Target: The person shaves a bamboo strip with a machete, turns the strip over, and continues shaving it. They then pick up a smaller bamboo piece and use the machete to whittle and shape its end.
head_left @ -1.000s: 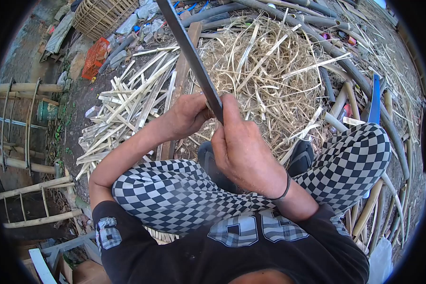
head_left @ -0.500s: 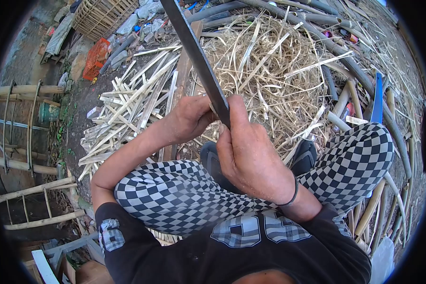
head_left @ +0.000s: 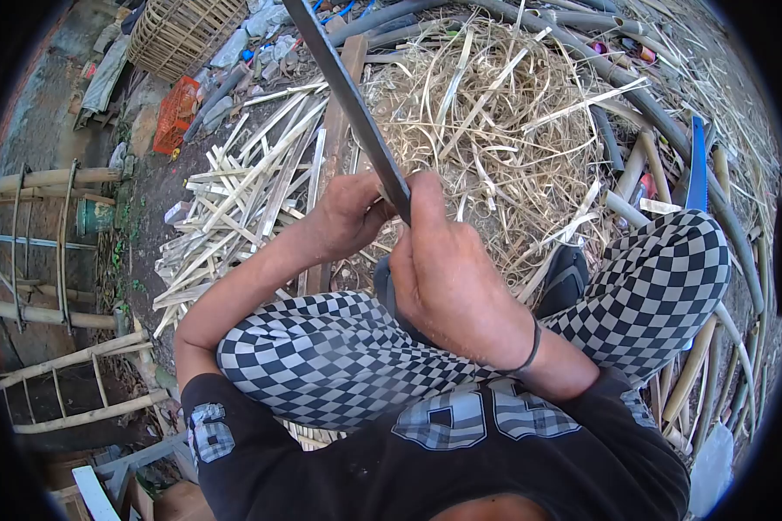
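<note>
A long dark flat blade slants from the top of the view down to my hands. My right hand is closed round its lower end, thumb and fingers pressed together. Just left of it my left hand is pinched close against the blade; what its fingertips hold, if anything, is hidden. Beyond the hands lies a heap of thin curled shavings. Pale split strips are piled to the left, beside a wooden plank.
A blue saw stands near my right knee among poles. At the upper left are an orange crate and a woven basket. Bamboo frames line the left side.
Both hands and the blade have shifted slightly left in view, and the blade's lower end is a little higher. The surroundings have shifted a little too. Both hands keep nearly the same pose.
</note>
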Available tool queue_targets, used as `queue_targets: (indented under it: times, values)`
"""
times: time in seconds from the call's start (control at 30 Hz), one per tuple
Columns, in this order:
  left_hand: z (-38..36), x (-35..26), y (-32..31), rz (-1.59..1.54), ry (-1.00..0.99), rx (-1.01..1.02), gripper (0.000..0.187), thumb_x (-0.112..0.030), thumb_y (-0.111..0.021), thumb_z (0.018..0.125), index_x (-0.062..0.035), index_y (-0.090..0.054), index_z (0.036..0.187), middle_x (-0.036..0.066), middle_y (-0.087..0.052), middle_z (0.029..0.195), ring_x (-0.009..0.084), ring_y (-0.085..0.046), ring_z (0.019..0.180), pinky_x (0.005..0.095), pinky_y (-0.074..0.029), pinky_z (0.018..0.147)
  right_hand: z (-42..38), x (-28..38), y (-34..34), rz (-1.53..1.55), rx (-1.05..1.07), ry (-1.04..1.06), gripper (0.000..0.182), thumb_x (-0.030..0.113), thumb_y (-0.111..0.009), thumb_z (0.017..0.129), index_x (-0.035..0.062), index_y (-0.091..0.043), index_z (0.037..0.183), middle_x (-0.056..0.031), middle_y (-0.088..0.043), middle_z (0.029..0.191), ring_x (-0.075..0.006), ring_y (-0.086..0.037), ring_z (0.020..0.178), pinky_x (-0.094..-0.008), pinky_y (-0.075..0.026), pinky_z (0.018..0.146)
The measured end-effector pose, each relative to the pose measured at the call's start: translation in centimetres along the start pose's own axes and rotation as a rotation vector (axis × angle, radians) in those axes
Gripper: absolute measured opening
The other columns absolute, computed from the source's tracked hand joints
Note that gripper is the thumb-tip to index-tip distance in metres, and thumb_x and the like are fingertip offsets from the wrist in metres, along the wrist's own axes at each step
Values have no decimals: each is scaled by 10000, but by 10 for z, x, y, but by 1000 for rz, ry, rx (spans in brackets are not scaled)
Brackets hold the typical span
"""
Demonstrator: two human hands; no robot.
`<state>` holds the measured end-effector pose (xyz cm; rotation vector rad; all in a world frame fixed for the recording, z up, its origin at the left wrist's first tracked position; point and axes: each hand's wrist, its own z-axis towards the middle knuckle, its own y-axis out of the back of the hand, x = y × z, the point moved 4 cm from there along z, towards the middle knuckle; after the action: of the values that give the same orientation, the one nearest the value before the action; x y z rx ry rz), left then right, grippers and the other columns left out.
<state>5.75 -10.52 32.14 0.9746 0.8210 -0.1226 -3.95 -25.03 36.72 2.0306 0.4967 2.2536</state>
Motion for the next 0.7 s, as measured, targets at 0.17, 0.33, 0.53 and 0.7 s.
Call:
queue_targets:
  times: [0.17,0.33,0.53,0.7]
  values:
    - [2,-8,5,84,-173,-35,86,57,-602,909,-11,-575,954,87,-596,808,234,-619,702,343,-485,629,7,0,2,32,19,28,364,-17,-496,930,-62,-301,1234,-307,-565,629,-543,-590,631,-616,-420,567]
    - [2,-16,12,124,-60,3,122,42,-634,901,-17,-579,993,89,-616,807,246,-641,694,330,-502,637,6,-1,-2,-8,-21,53,364,-17,-496,926,-64,-307,1235,-301,-563,618,-541,-598,635,-616,-429,566]
    - [2,-8,10,117,-108,-23,176,73,-630,861,-16,-589,1007,98,-624,819,276,-649,707,349,-503,648,12,-8,0,-6,10,-15,369,-23,-499,923,-50,-315,1242,-299,-574,647,-542,-608,686,-617,-428,611]
    - [-3,-1,10,87,-61,99,460,95,-687,793,-37,-608,1226,167,-719,1001,364,-725,921,397,-577,764,9,-10,-1,94,-9,30,371,-9,-499,940,-31,-337,1273,-299,-597,750,-528,-618,729,-592,-430,630]
